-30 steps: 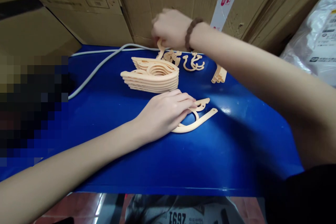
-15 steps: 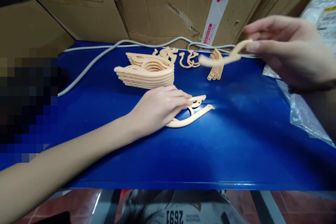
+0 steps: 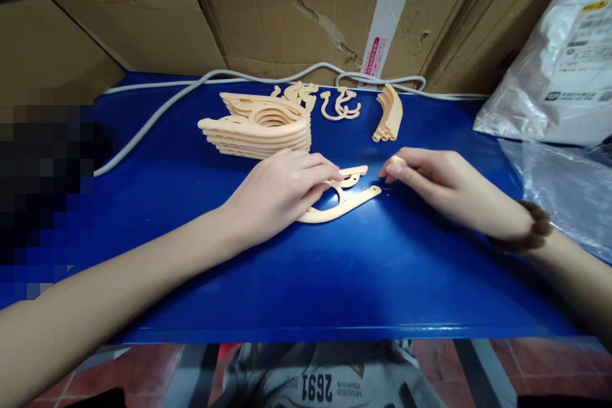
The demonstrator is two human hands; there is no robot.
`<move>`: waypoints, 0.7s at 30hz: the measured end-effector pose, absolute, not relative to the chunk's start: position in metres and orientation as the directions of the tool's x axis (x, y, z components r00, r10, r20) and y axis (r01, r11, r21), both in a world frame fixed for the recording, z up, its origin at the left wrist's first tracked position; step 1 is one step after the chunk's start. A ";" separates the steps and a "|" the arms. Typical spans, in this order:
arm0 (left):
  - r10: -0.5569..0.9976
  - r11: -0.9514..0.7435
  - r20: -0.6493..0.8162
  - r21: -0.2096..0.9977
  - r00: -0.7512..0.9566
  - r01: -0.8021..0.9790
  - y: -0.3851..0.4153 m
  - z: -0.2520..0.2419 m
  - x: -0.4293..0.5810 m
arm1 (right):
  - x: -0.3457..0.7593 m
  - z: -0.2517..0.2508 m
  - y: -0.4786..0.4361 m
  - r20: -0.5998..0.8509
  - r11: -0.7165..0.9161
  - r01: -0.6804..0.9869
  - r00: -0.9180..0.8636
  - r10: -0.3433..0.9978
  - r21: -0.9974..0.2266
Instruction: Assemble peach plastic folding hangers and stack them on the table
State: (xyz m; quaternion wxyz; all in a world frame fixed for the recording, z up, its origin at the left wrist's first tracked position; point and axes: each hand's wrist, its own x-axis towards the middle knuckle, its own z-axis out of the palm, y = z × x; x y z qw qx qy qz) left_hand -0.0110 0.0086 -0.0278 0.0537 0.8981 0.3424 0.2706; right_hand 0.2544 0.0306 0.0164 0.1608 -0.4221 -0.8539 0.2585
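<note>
My left hand (image 3: 287,194) rests closed over a cream plastic hanger piece (image 3: 340,209) on the blue table, its fingers hiding the middle. The ring-shaped inner part and the arm ends stick out to the right. To the right of these ends, my right hand (image 3: 444,188) pinches a small cream piece (image 3: 396,160) between thumb and fingers. Most of that piece is hidden, so its kind cannot be made out. Behind my left hand lies a stack of matching hanger pieces (image 3: 262,134).
Cream hooks (image 3: 340,107) and a bundle of curved cream pieces (image 3: 388,113) lie toward the back. A white cable (image 3: 210,80) runs along the cardboard boxes (image 3: 287,13). On the right are a bubble-wrap package (image 3: 549,70) and clear plastic film (image 3: 564,191).
My right hand has come down and left, close to the hanger piece. The long wavy cream piece it held no longer shows; only a small cream bit does. My left hand stays in place.
</note>
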 end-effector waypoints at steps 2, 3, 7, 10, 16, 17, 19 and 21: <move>0.644 -0.758 0.447 0.269 0.620 0.594 0.008 -0.027 -0.011 | 0.252 0.014 0.027 0.043 0.548 0.648 -0.624 0.780 -0.529; 0.649 -0.754 0.444 0.268 0.617 0.599 0.008 -0.027 -0.012 | 0.251 0.014 0.026 0.023 0.555 0.636 -0.646 0.763 -0.536; 0.691 -0.718 0.422 0.300 0.587 0.628 0.007 -0.028 -0.012 | 0.249 0.015 0.021 -0.137 0.503 0.559 -0.746 0.651 -0.659; 0.702 -0.704 0.422 0.291 0.574 0.648 0.006 -0.027 -0.011 | 0.250 0.016 0.021 -0.144 0.518 0.598 -0.728 0.670 -0.612; 0.654 -0.745 0.458 0.253 0.602 0.617 -0.004 -0.023 -0.004 | 0.251 0.020 0.018 0.011 0.645 0.718 -0.666 0.746 -0.261; 0.648 -0.755 0.450 0.272 0.615 0.596 -0.006 -0.022 -0.003 | 0.251 0.020 0.017 0.018 0.656 0.721 -0.670 0.742 -0.223; 0.637 -0.771 0.415 0.323 0.650 0.549 -0.010 -0.021 0.000 | 0.252 0.020 0.015 0.016 0.661 0.728 -0.670 0.742 -0.182; 0.617 -0.784 0.370 0.365 0.695 0.502 -0.013 -0.020 0.003 | 0.252 0.019 0.014 0.018 0.651 0.741 -0.658 0.753 -0.166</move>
